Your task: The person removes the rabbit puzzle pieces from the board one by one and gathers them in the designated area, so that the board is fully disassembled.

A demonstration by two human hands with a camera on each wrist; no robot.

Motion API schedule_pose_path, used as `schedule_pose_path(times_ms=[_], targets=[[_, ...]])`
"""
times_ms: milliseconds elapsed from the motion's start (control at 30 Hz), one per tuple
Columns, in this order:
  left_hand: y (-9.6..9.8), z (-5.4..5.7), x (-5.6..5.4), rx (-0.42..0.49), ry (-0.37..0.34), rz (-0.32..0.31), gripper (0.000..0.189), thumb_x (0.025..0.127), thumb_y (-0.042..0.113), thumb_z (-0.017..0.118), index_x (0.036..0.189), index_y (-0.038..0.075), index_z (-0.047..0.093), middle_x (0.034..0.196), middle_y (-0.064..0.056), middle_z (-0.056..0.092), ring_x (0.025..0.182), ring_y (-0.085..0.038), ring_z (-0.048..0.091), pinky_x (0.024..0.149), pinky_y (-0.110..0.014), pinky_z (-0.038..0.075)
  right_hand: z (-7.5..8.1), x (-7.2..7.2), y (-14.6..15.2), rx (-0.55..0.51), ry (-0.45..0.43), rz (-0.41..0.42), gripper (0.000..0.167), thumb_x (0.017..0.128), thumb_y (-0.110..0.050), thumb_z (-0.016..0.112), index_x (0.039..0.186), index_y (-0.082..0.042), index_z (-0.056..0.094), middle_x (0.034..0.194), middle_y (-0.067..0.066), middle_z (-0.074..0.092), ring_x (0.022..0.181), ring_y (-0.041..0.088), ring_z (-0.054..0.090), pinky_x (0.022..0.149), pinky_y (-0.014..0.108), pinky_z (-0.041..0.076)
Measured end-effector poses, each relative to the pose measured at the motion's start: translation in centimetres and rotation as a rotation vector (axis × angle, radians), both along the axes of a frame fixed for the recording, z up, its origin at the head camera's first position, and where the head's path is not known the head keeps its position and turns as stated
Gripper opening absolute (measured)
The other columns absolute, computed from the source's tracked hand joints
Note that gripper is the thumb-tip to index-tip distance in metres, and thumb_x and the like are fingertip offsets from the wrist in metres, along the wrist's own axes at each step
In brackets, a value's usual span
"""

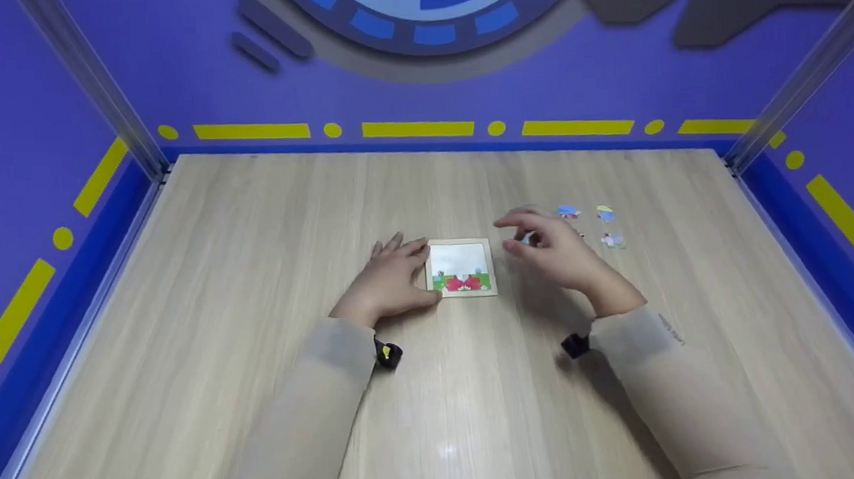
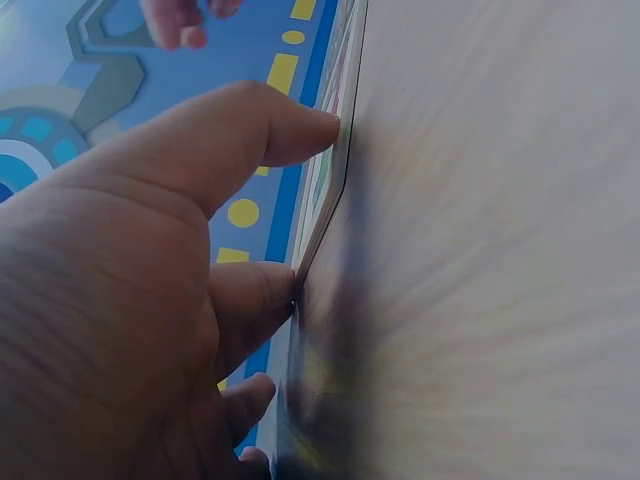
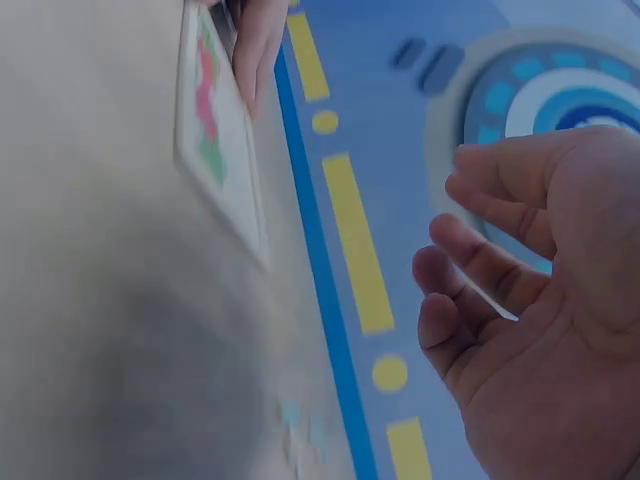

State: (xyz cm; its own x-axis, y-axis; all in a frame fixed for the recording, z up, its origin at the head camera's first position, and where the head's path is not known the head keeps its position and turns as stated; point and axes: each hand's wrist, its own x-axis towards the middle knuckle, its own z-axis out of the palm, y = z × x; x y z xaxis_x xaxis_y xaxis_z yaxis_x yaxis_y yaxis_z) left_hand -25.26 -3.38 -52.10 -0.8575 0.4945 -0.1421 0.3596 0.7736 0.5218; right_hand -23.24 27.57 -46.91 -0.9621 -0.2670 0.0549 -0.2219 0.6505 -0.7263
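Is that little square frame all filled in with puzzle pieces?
No, the frame has coloured pieces only along its near side; the rest is blank white.

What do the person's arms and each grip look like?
The left sleeve and right sleeve are long and beige. Small dark lettering marks the right one, too tiny to read. Each wrist wears a black gadget; the left gadget shows yellow, unlike the right gadget. The left grip and right grip wear no gloves.

Head view: high, from 6 o'clock of table (image 1: 177, 324), facing 12, pitched down, widest. Wrist views: close, near tabletop level, rolled sideways; left hand (image 2: 140, 270) in-frame at 9, right hand (image 3: 560, 320) at 4. All three share puzzle board (image 1: 468, 294), back wall (image 1: 417, 97)
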Motion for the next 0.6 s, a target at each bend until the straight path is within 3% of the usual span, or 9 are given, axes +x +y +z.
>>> schedule_pose_path(times_ms=[200,433,600], targets=[[0.2,0.0,0.0,0.005,-0.01,0.01,0.098,0.094,0.053,0.079,0.174,0.01,0.044,0.188,0.0,0.035,0.181,-0.036,0.01,0.148,-0.059,0.001,0.3,-0.5,-3.6,-0.046,-0.057,0.029,0.039,0.113,-0.024,0.07,0.151,-0.017,0.071,0.155,0.009,0.065,0.124,0.031,0.065,0.109,0.048,0.059],[0.1,0.1,0.0,0.004,0.0,0.001,0.098,0.093,0.052,0.078,0.174,0.01,0.043,0.187,0.0,0.035,0.18,-0.037,0.011,0.148,-0.059,0.001,-1.3,-0.7,-5.3,-0.072,-0.112,0.084,0.043,0.112,-0.022,0.07,0.153,-0.01,0.07,0.155,0.012,0.066,0.123,0.033,0.067,0.109,0.05,0.059],[0.0,0.2,0.0,0.017,0.004,-0.004,0.096,0.094,0.052,0.079,0.173,0.009,0.045,0.187,-0.002,0.036,0.18,-0.038,0.01,0.148,-0.06,0.001,-2.4,-0.8,-5.6,-0.043,-0.138,0.083,0.042,0.112,-0.023,0.071,0.152,-0.012,0.071,0.153,0.008,0.068,0.119,0.029,0.068,0.101,0.043,0.06]])
